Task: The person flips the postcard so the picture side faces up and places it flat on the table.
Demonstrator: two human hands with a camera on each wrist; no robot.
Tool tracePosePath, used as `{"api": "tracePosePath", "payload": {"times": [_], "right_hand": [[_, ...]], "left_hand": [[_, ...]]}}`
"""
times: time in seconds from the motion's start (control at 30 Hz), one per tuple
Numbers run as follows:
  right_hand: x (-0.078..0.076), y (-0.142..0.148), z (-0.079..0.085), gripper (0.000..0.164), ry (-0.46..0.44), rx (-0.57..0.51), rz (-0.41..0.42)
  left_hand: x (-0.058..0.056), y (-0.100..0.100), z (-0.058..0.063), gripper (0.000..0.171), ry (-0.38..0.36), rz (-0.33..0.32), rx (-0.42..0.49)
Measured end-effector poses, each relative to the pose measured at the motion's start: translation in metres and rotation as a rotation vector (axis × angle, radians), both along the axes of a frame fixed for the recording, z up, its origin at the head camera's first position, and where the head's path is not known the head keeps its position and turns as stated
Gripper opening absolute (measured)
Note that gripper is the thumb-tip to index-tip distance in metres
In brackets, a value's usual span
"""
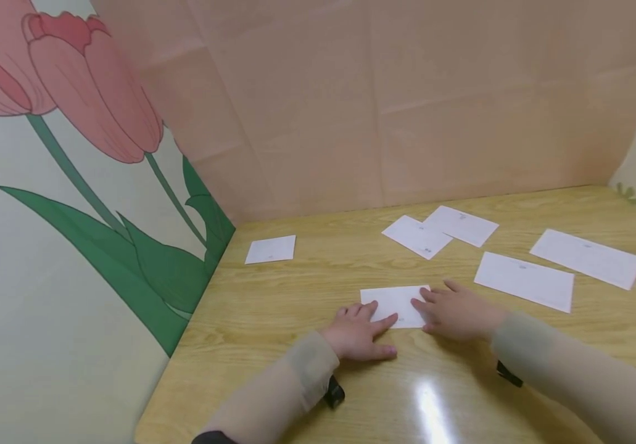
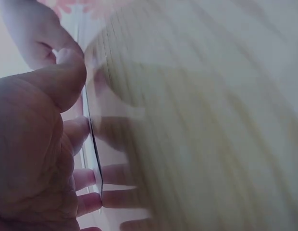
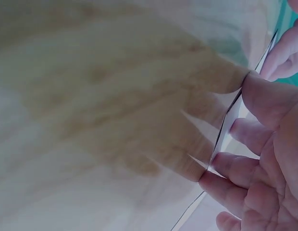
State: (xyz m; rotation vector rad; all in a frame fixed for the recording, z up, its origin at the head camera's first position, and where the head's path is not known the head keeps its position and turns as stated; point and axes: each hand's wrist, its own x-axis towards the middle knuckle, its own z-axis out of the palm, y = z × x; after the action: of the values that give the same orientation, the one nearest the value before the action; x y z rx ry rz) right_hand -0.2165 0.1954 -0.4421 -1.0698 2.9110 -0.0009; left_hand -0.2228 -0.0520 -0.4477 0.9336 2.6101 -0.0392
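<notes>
A white paper card [image 1: 395,301] with small faint print lies on the wooden table in front of me. My left hand [image 1: 358,333] rests at its left side with fingers spread, the fingertips on the paper and the thumb on the wood. From the other side, my right hand [image 1: 458,313] lays its fingertips on the card's right edge. In the left wrist view, the left hand [image 2: 38,149] has its extended fingers at the card's thin edge. The right wrist view shows the right hand [image 3: 269,163] with its fingers along that edge too.
A smaller white card [image 1: 271,250] lies at the back left. Two overlapping cards, one in front [image 1: 416,236] and one behind [image 1: 462,225], are at the back. Farther right lie two longer cards, a nearer one [image 1: 524,281] and a farther one [image 1: 587,258]. A pinkish backdrop [image 1: 306,111] borders the table [image 1: 273,302].
</notes>
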Motion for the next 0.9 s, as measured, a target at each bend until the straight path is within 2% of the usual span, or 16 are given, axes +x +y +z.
{"api": "tracePosePath", "payload": {"times": [0.23,0.33,0.47,0.6,0.67,0.73,0.9], "right_hand": [[0.014,0.007,0.003,0.056,-0.002,-0.002,-0.007],[0.02,0.008,0.004,0.056,-0.015,-0.01,-0.018],[0.023,0.01,0.001,0.054,-0.032,-0.038,-0.036],[0.018,0.01,-0.001,0.037,-0.011,-0.143,-0.055],[0.013,0.01,-0.002,0.021,-0.024,-0.209,-0.069],[0.007,0.011,-0.002,0.008,-0.059,-0.26,-0.093],[-0.011,0.013,0.0,0.019,-0.198,-0.297,-0.191]], "left_hand": [[0.005,0.004,-0.001,0.069,0.025,-0.059,-0.025],[0.007,0.006,-0.001,0.062,0.044,-0.087,-0.027],[0.002,0.009,-0.001,0.048,0.097,-0.121,0.012],[-0.012,0.013,-0.001,0.026,0.077,-0.081,0.145],[-0.019,0.016,0.0,0.018,0.047,-0.036,0.208],[-0.025,0.02,0.002,0.013,0.028,0.006,0.233],[-0.035,0.029,0.005,0.021,0.006,0.112,0.197]]}}
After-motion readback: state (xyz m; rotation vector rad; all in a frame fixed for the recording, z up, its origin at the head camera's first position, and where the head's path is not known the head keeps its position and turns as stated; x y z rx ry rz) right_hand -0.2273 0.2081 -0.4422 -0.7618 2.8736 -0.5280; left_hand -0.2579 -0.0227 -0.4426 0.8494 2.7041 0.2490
